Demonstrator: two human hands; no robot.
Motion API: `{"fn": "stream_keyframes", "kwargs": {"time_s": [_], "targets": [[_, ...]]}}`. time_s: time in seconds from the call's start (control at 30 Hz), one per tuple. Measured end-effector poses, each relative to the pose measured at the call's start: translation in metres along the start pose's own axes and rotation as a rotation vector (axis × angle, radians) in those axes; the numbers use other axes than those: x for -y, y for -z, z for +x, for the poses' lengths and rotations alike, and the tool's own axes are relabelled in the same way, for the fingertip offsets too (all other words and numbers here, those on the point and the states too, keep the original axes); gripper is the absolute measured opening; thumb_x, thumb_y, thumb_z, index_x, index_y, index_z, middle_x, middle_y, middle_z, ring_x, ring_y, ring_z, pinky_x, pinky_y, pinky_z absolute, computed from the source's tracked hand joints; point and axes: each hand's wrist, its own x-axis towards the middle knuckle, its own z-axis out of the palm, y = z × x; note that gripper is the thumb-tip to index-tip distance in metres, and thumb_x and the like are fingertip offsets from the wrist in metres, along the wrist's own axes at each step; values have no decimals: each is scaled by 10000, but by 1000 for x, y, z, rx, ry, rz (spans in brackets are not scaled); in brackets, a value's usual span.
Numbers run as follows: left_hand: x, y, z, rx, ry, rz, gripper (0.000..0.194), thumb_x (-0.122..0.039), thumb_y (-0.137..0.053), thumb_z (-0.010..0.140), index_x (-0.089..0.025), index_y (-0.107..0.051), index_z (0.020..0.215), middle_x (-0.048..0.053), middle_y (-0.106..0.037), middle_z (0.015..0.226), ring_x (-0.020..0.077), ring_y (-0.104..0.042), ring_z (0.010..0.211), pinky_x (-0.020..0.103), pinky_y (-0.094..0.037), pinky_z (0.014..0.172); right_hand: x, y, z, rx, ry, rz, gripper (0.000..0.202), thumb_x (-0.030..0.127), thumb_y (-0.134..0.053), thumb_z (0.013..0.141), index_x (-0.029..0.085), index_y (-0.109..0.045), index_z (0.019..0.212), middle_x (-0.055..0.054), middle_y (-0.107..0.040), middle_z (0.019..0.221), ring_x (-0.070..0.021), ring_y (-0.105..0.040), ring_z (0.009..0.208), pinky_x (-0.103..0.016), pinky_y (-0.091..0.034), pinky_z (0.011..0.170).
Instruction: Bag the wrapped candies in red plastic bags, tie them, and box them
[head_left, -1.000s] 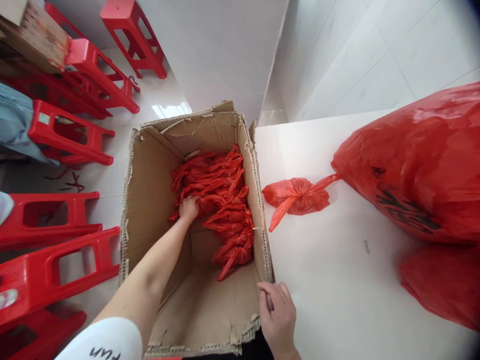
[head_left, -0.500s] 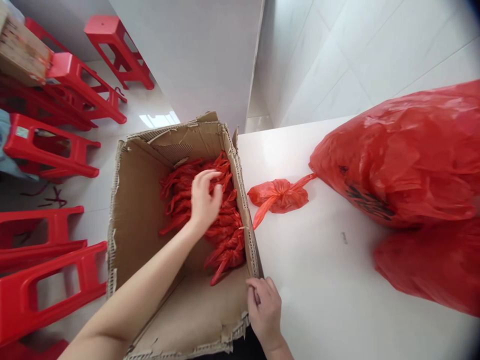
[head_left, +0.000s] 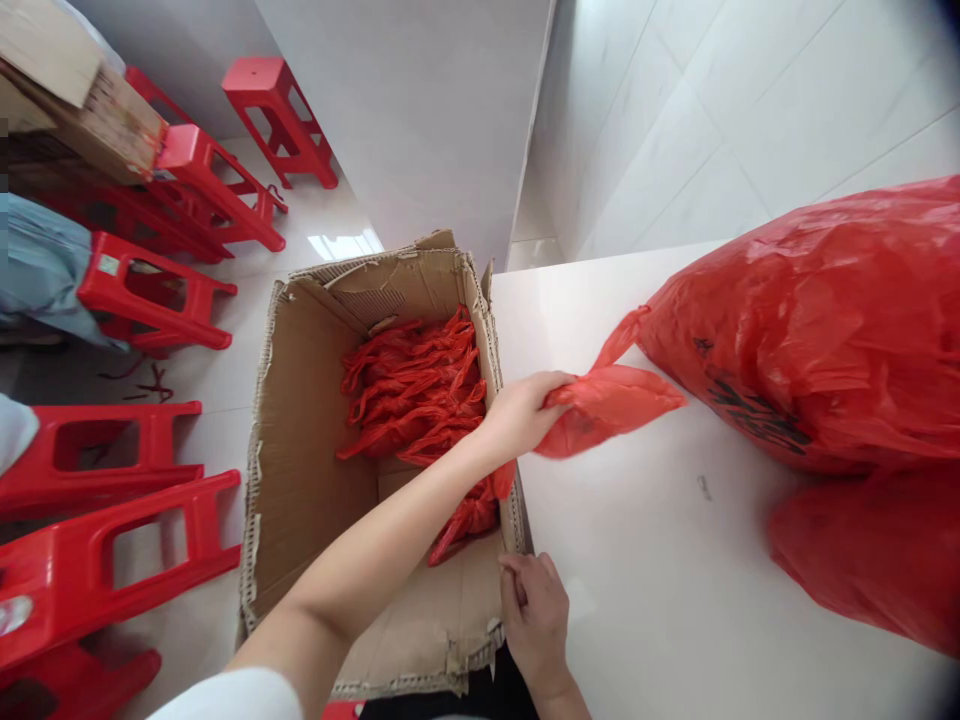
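My left hand (head_left: 528, 412) reaches across the right rim of a cardboard box (head_left: 300, 480), its fingers closed on a small knotted red plastic bag (head_left: 600, 405). That bag is tilted, just off the white table. Inside the box, several similar red bags (head_left: 420, 390) lie in a row along the right and far sides. My right hand (head_left: 537, 610) grips the near right edge of the box with curled fingers.
Two large red plastic bags (head_left: 840, 330) sit on the right of the white table (head_left: 622, 590). Red plastic stools (head_left: 187, 190) stand on the tiled floor at left. Another carton (head_left: 112, 110) rests at the upper left. Part of a person in light blue clothing (head_left: 41, 260) shows there.
My left hand has moved right, out of the box, and has taken hold of the small red bag on the table, tilting it. My right hand stays on the box edge.
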Motion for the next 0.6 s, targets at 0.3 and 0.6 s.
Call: {"fn": "stream_keyframes", "kwargs": {"time_s": [0.3,0.6], "targets": [[110,97,-147,187,726,-270,392,-442,-637,788,-169,-651,1069,36,-728,998,223,-671,903,314,-541,795,-3,-1,0,16,29,18,199,50,-474,889,193,-604,938,-2,-610,697,-142,-484,603,-282,-414,615],[251,61,-162,134,1073,385,299,-331,-595,908,-159,-605,1152,87,-620,1178,222,-614,1031,429,-517,881,-2,0,1,36,16,-22,187,53,-485,890,193,-600,939,5,-577,659,-133,-452,570,-274,-398,587]]}}
